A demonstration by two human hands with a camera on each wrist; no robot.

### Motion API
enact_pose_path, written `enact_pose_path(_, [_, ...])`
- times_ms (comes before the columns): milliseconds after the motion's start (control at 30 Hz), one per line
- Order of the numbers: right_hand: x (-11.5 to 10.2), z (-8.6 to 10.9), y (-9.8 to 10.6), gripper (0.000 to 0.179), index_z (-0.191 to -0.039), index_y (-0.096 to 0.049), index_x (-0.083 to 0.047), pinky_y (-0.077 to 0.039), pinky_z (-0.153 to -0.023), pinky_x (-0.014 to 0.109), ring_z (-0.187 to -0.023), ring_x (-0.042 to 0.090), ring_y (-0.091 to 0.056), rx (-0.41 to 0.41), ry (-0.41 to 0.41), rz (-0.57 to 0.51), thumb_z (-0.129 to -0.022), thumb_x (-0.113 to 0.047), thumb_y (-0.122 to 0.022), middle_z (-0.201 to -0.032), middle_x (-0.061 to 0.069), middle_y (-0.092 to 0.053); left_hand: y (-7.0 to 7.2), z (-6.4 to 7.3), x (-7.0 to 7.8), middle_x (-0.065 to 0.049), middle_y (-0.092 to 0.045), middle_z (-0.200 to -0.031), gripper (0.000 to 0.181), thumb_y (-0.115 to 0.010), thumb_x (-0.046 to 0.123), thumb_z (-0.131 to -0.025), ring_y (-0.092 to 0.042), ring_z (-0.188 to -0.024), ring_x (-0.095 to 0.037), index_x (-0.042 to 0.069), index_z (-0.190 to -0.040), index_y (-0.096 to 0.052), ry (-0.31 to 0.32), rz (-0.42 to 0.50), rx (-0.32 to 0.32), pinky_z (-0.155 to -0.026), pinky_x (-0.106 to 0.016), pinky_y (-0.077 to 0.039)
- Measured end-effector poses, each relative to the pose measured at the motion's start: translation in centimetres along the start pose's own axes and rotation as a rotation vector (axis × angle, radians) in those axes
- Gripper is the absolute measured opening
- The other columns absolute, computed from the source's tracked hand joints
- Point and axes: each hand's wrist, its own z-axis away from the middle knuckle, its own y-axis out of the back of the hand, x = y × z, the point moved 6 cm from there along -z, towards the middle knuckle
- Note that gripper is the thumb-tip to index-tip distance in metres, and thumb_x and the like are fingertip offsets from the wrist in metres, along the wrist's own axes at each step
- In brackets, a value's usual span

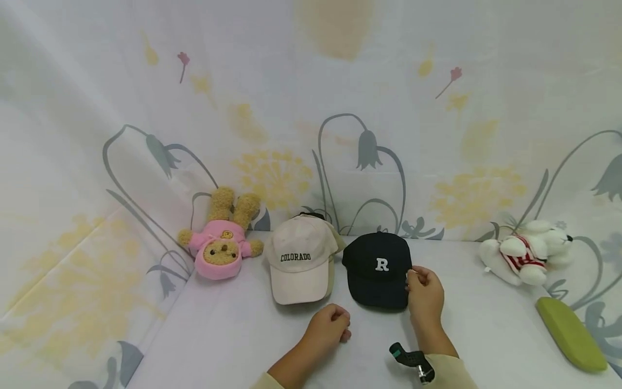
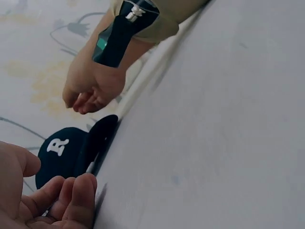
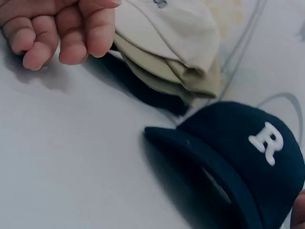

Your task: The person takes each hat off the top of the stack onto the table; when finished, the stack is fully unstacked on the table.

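Note:
A dark cap with a white letter R stands on the white surface, its brim toward me. Beside its right edge is my right hand, fingers loosely bent; the left wrist view shows a small gap between this hand and the cap. Only a fingertip of it enters the right wrist view. My left hand hovers before the caps with relaxed, half-bent fingers and nothing in them. To the left, a cream COLORADO cap sits over a khaki cap and a dark one.
At the back left lies a teddy bear in pink, head toward me. A white plush dog in red stripes lies at the back right, with a green oblong case nearer. Flower-patterned cloth hangs behind.

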Motion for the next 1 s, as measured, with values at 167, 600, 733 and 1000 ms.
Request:
enact_pose_path(167, [-0.9,1.1,-2.0,0.026,-0.127,-0.063,0.002,-0.056,-0.071,0.015,-0.08,0.004,-0.062,-0.105,-0.009,-0.1,-0.105,-0.014,-0.061,-0.097,0.001,-0.065,1.4,1.0,-0.5,-0.003,-0.066,-0.09,0.017,-0.062,0.022,-0.105,-0.066,-0.076,-0.012,0.006,-0.106,-0.066,0.015,-0.009,-0.049,-0.071,-0.028,-0.057])
enact_pose_path(600, [-1.4,3.2,-6.9,0.03,-0.13,-0.059,0.003,-0.058,-0.074,0.018,-0.082,0.008,-0.067,-0.319,-0.067,-0.154,-0.104,-0.012,-0.063,-0.099,0.005,-0.066,5.9,2.9,-1.8,-0.009,-0.066,-0.094,0.019,-0.06,0.013,-0.101,-0.068,-0.077,-0.013,-0.003,-0.11,-0.065,0.028,0.071,0.081,-0.072,-0.029,-0.061])
enact_pose_path(733, [-1.5,3.6,-8.5,0.03,-0.13,-0.058,0.004,-0.058,-0.076,0.018,-0.086,0.012,-0.068,-0.358,-0.076,-0.176,-0.104,-0.01,-0.063,-0.104,0.011,-0.067,8.3,3.2,-2.2,-0.013,-0.065,-0.098,0.023,-0.058,0.012,-0.101,-0.068,-0.078,-0.013,-0.007,-0.113,-0.063,0.071,0.124,0.188,-0.074,-0.029,-0.062])
enact_pose_path(1000, [-1.3,3.9,-10.9,0.033,-0.132,-0.058,0.003,-0.058,-0.076,0.018,-0.087,0.01,-0.066,-0.401,-0.113,-0.216,-0.104,-0.011,-0.065,-0.107,0.011,-0.066,11.4,3.2,-2.9,-0.026,-0.06,-0.119,0.037,-0.049,0.008,-0.103,-0.07,-0.087,-0.019,-0.01,-0.135,-0.048,0.165,0.276,0.329,-0.078,-0.031,-0.062])
